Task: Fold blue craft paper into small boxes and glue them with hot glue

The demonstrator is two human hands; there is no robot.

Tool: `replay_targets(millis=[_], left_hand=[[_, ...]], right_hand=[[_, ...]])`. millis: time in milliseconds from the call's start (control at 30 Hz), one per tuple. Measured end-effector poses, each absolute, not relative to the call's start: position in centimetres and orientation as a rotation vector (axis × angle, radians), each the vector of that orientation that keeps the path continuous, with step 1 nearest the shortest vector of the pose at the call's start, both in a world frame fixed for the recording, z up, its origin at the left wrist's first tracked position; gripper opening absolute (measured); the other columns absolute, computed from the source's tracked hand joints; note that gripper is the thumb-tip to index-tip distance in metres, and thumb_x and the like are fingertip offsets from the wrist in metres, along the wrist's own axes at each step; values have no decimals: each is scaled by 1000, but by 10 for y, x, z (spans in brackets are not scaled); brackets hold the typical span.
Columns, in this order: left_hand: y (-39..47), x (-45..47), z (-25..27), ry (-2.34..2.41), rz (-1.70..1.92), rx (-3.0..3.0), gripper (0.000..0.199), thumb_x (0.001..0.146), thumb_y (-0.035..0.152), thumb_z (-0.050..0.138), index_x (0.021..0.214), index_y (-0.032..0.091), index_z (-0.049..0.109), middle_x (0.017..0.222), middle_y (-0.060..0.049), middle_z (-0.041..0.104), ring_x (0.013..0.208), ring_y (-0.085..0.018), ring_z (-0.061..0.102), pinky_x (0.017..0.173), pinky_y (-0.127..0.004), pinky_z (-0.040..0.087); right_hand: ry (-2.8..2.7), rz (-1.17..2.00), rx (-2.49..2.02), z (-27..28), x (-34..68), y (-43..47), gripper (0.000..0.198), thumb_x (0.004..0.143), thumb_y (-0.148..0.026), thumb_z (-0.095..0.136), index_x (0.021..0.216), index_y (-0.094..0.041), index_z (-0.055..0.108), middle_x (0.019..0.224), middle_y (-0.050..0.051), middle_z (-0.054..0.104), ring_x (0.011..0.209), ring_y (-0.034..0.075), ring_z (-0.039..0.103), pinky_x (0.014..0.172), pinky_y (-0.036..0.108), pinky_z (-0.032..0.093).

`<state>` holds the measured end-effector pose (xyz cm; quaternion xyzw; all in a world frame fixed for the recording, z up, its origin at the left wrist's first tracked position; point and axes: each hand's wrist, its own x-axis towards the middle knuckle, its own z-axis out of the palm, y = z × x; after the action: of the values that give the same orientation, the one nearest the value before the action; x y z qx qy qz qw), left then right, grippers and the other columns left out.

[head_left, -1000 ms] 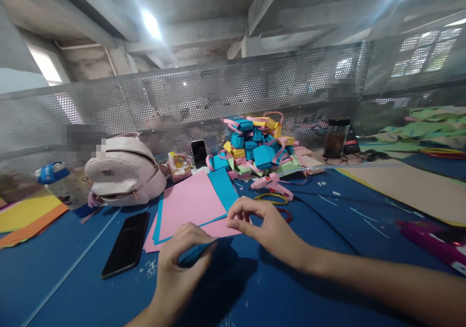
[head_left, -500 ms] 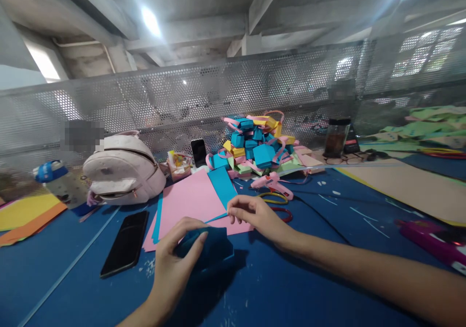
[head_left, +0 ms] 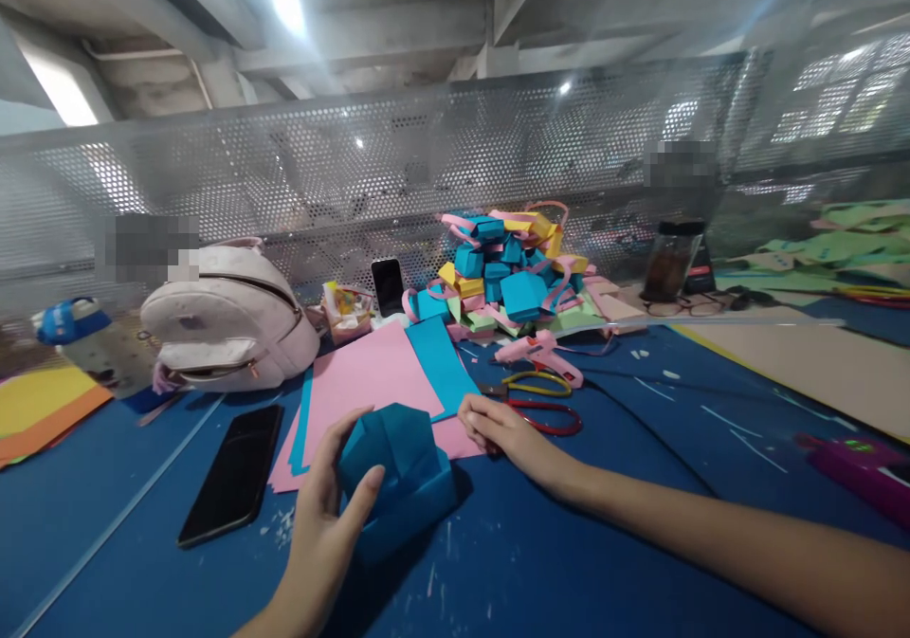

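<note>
My left hand (head_left: 323,515) holds a folded blue paper box (head_left: 402,491) from its left side, thumb in front and fingers behind. The box is tilted, and its upper flap stands up. To the right of it my right hand (head_left: 501,429) is closed with curled fingers, at the edge of the paper sheets; whether anything is inside I cannot make out. Pink paper sheets (head_left: 370,373) and blue paper sheets (head_left: 445,363) lie stacked behind both hands. Scissors (head_left: 547,415) with red and yellow handles lie just beyond my right hand, beside a pink glue gun (head_left: 544,354).
Behind the sheets rises a pile of blue and yellow paper boxes (head_left: 522,287) with pink strips. On the left are a black phone (head_left: 231,477), a white backpack (head_left: 227,325) and a bottle (head_left: 106,354). A purple device (head_left: 860,472) lies right, near a jar (head_left: 672,264).
My left hand has turned the blue box, so its upper flap and front now show. My right hand has moved slightly right and down, its fingers more curled. The view has shifted slightly.
</note>
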<state>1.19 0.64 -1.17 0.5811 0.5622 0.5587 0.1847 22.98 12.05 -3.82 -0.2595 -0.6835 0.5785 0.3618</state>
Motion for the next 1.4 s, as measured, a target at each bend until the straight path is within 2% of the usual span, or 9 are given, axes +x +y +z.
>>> replay_targets(millis=[167, 300, 467, 600, 667, 933, 1267, 1400], left_hand=[[13, 2, -26, 1560, 1508, 1500, 51, 84, 46, 67, 130, 26, 58, 132, -5, 63, 127, -29, 55, 108, -38, 45], [15, -1, -33, 1527, 1512, 1313, 56, 81, 51, 68, 130, 26, 60, 129, -6, 67, 122, -30, 60, 101, -38, 52], [13, 6, -27, 1586, 1528, 1249, 53, 78, 55, 69, 123, 27, 65, 133, -4, 64, 133, -30, 49, 114, -37, 38], [12, 17, -19, 1544, 1571, 1119, 54, 79, 56, 69, 123, 27, 64, 127, -3, 68, 125, -29, 57, 102, -32, 49], [12, 20, -18, 1544, 1588, 1086, 55, 77, 57, 70, 121, 25, 64, 124, -4, 69, 121, -29, 60, 100, -31, 51], [13, 19, -22, 1622, 1569, 1087, 56, 74, 60, 70, 119, 27, 65, 125, -3, 70, 123, -26, 60, 103, -27, 48], [11, 10, -31, 1560, 1546, 1060, 58, 74, 56, 73, 123, 27, 65, 129, -5, 68, 125, -30, 59, 105, -35, 48], [11, 9, -31, 1592, 1537, 1063, 62, 73, 57, 74, 124, 25, 65, 131, -7, 67, 126, -32, 57, 108, -39, 46]], right_hand=[[-1791, 1467, -701, -44, 229, 126, 36, 95, -49, 47, 73, -20, 46, 65, -5, 42, 57, 12, 39, 57, 26, 31], [-1762, 1495, -700, -41, 227, 128, 30, 93, -44, 53, 77, -19, 52, 71, -1, 53, 65, 14, 49, 63, 27, 37], [-1718, 1499, -751, -38, 226, 128, 16, 87, -33, 61, 81, -18, 57, 74, -1, 57, 70, 14, 54, 66, 26, 40], [-1725, 1481, -849, -37, 225, 130, 13, 82, -25, 64, 74, -18, 58, 68, -2, 58, 65, 13, 53, 62, 25, 38], [-1701, 1493, -873, -38, 224, 132, 13, 80, -24, 66, 71, -17, 59, 65, -2, 59, 62, 12, 54, 60, 24, 39], [-1549, 1631, -892, -47, 224, 135, 26, 66, -31, 82, 63, -17, 60, 61, 1, 67, 60, 14, 62, 58, 24, 46], [-1585, 1601, -895, -40, 224, 134, 35, 69, -44, 81, 65, -19, 56, 57, -3, 58, 55, 13, 57, 56, 25, 42], [-1565, 1608, -872, -40, 224, 133, 33, 71, -42, 79, 67, -19, 55, 60, -3, 59, 58, 13, 57, 57, 25, 43]])
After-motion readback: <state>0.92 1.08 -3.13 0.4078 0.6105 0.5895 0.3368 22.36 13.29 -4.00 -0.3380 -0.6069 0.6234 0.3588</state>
